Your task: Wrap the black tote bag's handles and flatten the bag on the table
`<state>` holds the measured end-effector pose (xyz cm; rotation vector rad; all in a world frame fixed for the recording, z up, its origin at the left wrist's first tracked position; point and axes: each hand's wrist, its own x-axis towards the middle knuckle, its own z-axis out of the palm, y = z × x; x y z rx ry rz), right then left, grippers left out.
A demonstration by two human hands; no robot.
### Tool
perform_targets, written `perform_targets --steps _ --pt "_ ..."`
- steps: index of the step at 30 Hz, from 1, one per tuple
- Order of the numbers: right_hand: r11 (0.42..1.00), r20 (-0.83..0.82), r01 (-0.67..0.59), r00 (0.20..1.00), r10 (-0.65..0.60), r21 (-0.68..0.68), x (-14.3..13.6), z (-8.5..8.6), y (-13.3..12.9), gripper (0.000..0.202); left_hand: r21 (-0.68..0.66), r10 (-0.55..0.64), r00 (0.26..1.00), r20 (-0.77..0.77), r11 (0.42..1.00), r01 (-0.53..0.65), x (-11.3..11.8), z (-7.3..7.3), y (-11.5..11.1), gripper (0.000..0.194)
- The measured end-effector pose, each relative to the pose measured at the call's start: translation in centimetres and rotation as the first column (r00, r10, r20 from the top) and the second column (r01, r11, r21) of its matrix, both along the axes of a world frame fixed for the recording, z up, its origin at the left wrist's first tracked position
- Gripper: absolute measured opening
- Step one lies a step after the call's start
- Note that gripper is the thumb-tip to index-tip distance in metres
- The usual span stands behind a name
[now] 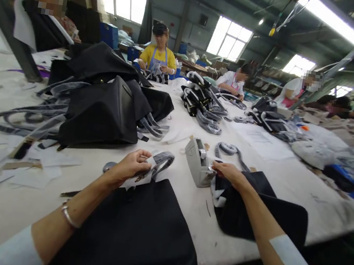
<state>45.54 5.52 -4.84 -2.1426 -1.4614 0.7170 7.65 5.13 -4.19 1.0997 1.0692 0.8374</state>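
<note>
Left hand (130, 166) grips a wrapped strap (161, 162) above the black bag (143, 231) at the table's (185, 206) near edge; right hand (228, 172) touches the tape dispenser (197, 161).

Both bare forearms reach forward from the lower edge of the view. The left hand (129, 166) is curled, its fingers and thumb pinched together, with a thin silver bangle at the wrist. The right hand (228, 173) stretches further out, fingers drawn together at the tips, and a white strip sits on its forearm.
</note>
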Motion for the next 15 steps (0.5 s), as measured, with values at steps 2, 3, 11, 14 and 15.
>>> perform_targets --steps 2,3,11,14,15 --pt "0.998 -0.089 -0.001 0.996 -0.006 -0.07 -0.1 -0.8 0.4 0.035 -0.011 0.011 1.0 0.004 1.0 -0.011 0.4 0.1 -0.2 0.054" --pt "0.995 -0.127 0.004 0.992 -0.017 -0.099 -0.2 -1.0 0.5 0.033 -0.014 0.013 1.0 0.008 1.0 -0.013 0.4 0.1 -0.2 0.054" --pt "0.988 -0.28 0.031 0.957 -0.073 -0.151 -0.5 0.1 0.3 0.018 -0.031 0.027 0.999 0.021 0.999 -0.027 0.9 0.5 -0.7 0.059" --pt "0.986 -0.291 0.058 0.951 -0.101 -0.154 -1.0 0.5 0.2 0.013 -0.032 0.022 0.999 0.028 0.999 -0.021 1.1 0.4 -0.7 0.061" --pt "0.985 -0.293 0.067 0.949 -0.112 -0.159 -1.1 0.6 0.1 0.011 -0.032 0.017 0.999 0.033 0.999 -0.016 1.1 0.4 -0.7 0.062"
